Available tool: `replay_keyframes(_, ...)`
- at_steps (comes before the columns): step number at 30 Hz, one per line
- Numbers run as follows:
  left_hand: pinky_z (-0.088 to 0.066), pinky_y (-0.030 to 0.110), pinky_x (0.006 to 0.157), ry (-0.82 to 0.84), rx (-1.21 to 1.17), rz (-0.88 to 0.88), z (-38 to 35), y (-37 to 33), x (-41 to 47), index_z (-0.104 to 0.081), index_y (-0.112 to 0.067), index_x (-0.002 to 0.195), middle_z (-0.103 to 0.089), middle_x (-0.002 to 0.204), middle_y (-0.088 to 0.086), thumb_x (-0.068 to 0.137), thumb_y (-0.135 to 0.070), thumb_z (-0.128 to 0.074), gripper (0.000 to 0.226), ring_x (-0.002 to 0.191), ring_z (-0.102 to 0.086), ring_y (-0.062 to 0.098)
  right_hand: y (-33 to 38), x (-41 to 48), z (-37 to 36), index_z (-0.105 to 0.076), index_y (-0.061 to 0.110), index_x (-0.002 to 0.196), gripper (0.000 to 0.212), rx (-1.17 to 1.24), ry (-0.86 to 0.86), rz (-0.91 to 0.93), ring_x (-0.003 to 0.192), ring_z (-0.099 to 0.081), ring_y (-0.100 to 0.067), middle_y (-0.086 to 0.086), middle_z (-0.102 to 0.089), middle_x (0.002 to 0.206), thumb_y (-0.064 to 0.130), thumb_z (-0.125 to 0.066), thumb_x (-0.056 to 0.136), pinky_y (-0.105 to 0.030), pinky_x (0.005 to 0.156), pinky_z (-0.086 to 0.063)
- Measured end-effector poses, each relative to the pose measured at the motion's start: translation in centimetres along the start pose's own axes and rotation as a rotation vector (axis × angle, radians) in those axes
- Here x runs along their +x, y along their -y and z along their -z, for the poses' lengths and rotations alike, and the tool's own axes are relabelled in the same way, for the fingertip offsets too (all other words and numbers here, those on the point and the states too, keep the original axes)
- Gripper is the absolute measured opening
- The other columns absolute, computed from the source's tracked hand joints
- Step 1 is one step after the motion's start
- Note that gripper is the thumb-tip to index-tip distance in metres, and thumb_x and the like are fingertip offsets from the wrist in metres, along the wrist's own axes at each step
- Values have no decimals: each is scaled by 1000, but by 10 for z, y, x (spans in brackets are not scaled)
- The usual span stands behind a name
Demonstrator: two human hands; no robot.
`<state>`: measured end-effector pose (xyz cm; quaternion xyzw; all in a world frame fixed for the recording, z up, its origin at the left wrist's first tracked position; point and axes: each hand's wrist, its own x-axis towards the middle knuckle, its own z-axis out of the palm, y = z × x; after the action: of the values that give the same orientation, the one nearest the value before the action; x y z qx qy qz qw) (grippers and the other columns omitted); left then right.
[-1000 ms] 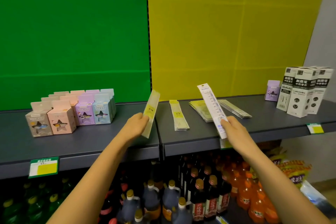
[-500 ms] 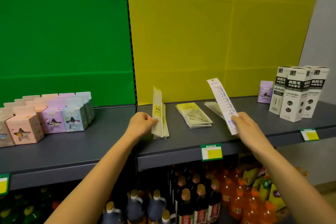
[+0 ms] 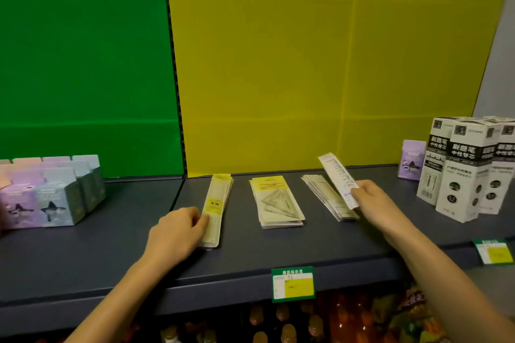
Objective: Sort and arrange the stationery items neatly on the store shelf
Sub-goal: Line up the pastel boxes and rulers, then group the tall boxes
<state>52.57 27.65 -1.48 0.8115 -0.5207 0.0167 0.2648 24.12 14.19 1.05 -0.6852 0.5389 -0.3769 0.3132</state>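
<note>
On the dark grey store shelf [image 3: 278,256], pastel cardboard boxes [image 3: 53,198] stood at nine o'clock. Next, the left hand [image 3: 175,234] rested loosely open, fingertips touching a flat stack of narrow yellow-labelled packets [image 3: 217,209]. Plastic set-square packets [image 3: 276,203] lay at centre. At three o'clock, the right hand [image 3: 370,200] pinched a white plastic ruler [image 3: 337,178] tilted above another flat stack [image 3: 323,192].

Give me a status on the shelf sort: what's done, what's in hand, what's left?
Done: the set-square packs sit in a squared stack, and the pastel boxes stand in rows. In hand: the left hand presses on the yellow-label ruler stack, lying flat; the right hand holds a white ruler pack above the third stack. Left: lay that pack down; the lone purple box stands apart from the pastel rows.
</note>
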Motion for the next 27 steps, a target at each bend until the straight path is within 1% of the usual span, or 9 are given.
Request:
replay_keyframes(6, -33, 27, 53, -36, 146, 22, 0, -3, -1, -57, -16, 69, -56, 64, -4, 92, -47, -37, 43, 66, -54, 18, -14, 24, -12, -46, 10, 123, 33, -162, 27, 14, 104, -55, -30, -15, -58, 123, 21, -31, 96, -35, 80, -40)
replay_keyframes(9, -36, 29, 55, -157, 177, 22, 5, -7, -4, -54, -19, 69, -60, 66, -2, 89, -51, -40, 40, 67, -56, 21, -19, 30, -13, -45, 12, 125, 33, -233, 28, 28, 105, -55, -31, -15, -59, 124, 21, -31, 96, -32, 75, -38)
replay_keyframes(12, -41, 31, 56, -293, 116, -87, 11, -25, -11, -53, -18, 76, -62, 69, 1, 89, -46, -44, 32, 66, -57, 24, -22, 33, -12, -43, 12, 127, 35, -361, 33, 55, 108, -54, -33, -15, -57, 126, 24, -32, 96, -32, 73, -36)
replay_keyframes(15, -34, 26, 50, -323, -45, -268, 14, -61, -20, -52, -22, 79, -56, 64, -7, 90, -41, -48, 22, 59, -51, 12, -24, 33, -8, -44, 13, 125, 35, -474, 44, 114, 110, -54, -33, -13, -58, 127, 29, -34, 96, -34, 76, -37)
replay_keyframes(18, -31, 24, 52, -243, -165, -409, 6, -103, -25, -50, -24, 76, -50, 61, -11, 90, -40, -46, 21, 57, -45, 3, -25, 32, 2, -50, 15, 120, 36, -578, 22, 169, 108, -55, -30, -9, -59, 122, 36, -36, 95, -33, 73, -36)
replay_keyframes(20, -33, 26, 58, -173, -194, -462, -9, -130, -24, -52, -21, 81, -50, 67, -12, 92, -33, -46, 17, 62, -45, 6, -27, 35, 9, -53, 17, 118, 38, -603, 27, 181, 108, -55, -29, -8, -57, 121, 39, -33, 96, -33, 74, -34)
replay_keyframes(22, -35, 27, 66, -66, -243, -455, -27, -155, -16, -54, -17, 90, -54, 79, -8, 93, -27, -45, 13, 73, -47, 13, -30, 41, 16, -53, 17, 121, 37, -550, 96, 170, 112, -52, -28, -8, -55, 126, 34, -32, 97, -33, 80, -37)
replay_keyframes(25, -40, 24, 85, 234, -477, -231, -60, -185, 5, -50, -13, 114, -55, 106, -1, 94, -21, -44, 22, 97, -51, 13, -40, 55, 20, -41, 11, 137, 41, -277, 268, 97, 129, -43, -24, -8, -46, 142, 23, -35, 98, -32, 103, -34)
replay_keyframes(27, -36, 31, 103, 360, -683, -27, -79, -200, 16, -41, -13, 129, -51, 128, 1, 94, -23, -44, 37, 116, -49, 16, -43, 58, 20, -35, 10, 141, 45, 14, 325, 6, 135, -37, -20, -6, -39, 148, 21, -38, 97, -33, 114, -26)
